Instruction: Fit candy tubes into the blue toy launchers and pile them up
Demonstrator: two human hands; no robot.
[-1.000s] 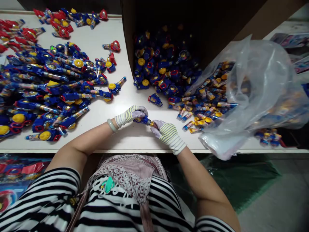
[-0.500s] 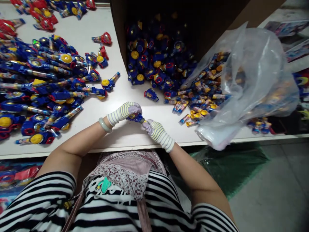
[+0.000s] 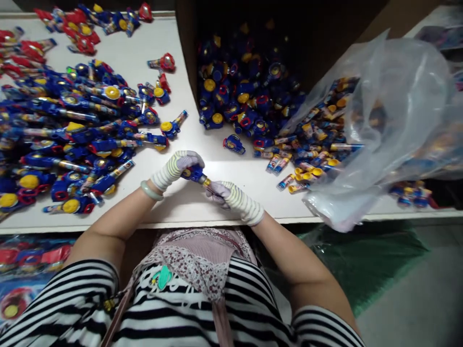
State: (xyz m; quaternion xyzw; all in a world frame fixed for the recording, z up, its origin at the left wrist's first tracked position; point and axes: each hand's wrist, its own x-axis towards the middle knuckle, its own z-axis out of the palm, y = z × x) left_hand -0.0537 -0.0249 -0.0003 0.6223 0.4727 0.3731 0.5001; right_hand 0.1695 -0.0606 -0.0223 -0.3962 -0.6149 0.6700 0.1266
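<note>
Both my hands wear striped knit gloves and meet above the front of the white table. My left hand is closed around a small blue toy, and its fingers cover much of it. From the toy's right end a yellow-banded tube points down toward my right hand. The fingers of that hand are closed on the tube, hiding its far part. Tube and toy touch end to end; whether they are locked together I cannot tell. Beyond my hands lies a single blue toy with red trim.
At left spreads a heap of blue toys with tubes attached, with red ones behind. A dark open box holds more blue toys. Loose tubes spill from a clear plastic bag at right. The table's front edge runs close to my body.
My hands and the toy have moved slightly left over the table. My right hand has shifted along the tube, and more of its yellow band shows. The camera view has turned a little.
</note>
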